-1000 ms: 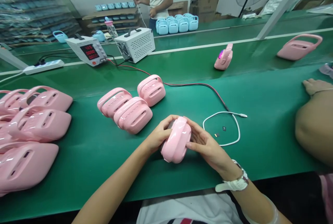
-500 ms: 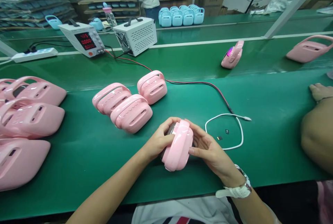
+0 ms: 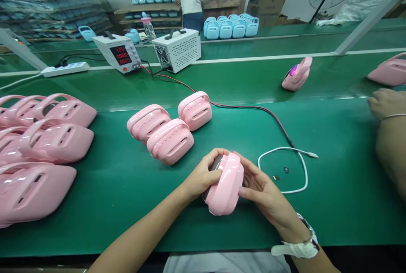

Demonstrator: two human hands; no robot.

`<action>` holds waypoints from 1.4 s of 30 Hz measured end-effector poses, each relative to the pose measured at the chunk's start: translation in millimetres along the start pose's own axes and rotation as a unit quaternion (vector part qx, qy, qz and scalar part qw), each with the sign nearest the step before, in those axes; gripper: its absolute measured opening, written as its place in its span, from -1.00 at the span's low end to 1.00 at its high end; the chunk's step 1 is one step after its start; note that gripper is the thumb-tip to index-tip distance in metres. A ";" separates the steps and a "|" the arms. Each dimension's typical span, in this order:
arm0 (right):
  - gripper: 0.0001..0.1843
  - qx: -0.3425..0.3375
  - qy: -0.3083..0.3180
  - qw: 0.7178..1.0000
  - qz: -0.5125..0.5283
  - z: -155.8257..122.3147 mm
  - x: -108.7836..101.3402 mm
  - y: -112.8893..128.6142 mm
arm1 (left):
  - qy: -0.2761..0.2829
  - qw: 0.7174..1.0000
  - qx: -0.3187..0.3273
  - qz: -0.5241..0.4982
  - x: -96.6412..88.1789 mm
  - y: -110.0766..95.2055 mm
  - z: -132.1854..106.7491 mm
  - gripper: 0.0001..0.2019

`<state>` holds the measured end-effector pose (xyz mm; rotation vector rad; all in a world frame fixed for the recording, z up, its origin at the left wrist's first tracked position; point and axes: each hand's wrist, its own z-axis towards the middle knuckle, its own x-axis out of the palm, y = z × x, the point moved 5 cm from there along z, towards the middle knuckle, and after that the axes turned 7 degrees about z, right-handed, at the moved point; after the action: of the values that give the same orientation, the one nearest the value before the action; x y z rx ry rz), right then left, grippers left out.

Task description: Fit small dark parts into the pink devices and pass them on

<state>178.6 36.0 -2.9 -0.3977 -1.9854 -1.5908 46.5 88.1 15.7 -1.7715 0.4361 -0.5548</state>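
A pink portable speaker with a handle is held between both hands above the green table, tilted so that a rounded pink side faces me. My left hand wraps its left side, thumb across the pink shell. My right hand grips its right side, thumb near the lower edge and fingertips behind; part of that contact is hidden. Just right of the hands lie two tiny memory cards, one dark and one with gold contacts. A white cable curves around them.
Three pink speakers stand ahead, and several more crowd the left. Two white power supply units stand behind. A lit pink speaker is at the back right. Another person's arm reaches in at the right.
The view has shifted, moving everything slightly right and down in the picture. My grip on the speaker looks the same. The neighbour's hand at the right has moved farther forward over the table.
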 end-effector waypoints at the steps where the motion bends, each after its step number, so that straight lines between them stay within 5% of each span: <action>1: -0.32 -0.002 0.000 1.000 0.000 0.1 0.1 0.2 | 0.000 1.000 0.000 0.000 0.0 0.0 0.0 -0.56; 35: -0.32 0.001 -0.042 0.999 0.009 6.3 4.6 8.0 | 0.003 0.999 0.030 -0.014 0.6 -5.4 -1.3 -0.59; 39: -0.30 0.003 -0.011 1.000 -0.012 4.2 1.2 10.7 | -0.045 0.999 0.026 -0.005 4.2 -4.1 -8.6 -0.59; 42: -0.47 -0.033 -0.039 0.997 -0.056 -10.8 -1.9 11.9 | -0.124 0.992 0.013 -0.010 7.8 4.8 -26.0 -0.60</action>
<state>189.3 28.8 7.0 -0.3852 -2.0494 -1.7383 37.9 62.0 17.8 -1.7943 0.2381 -0.3466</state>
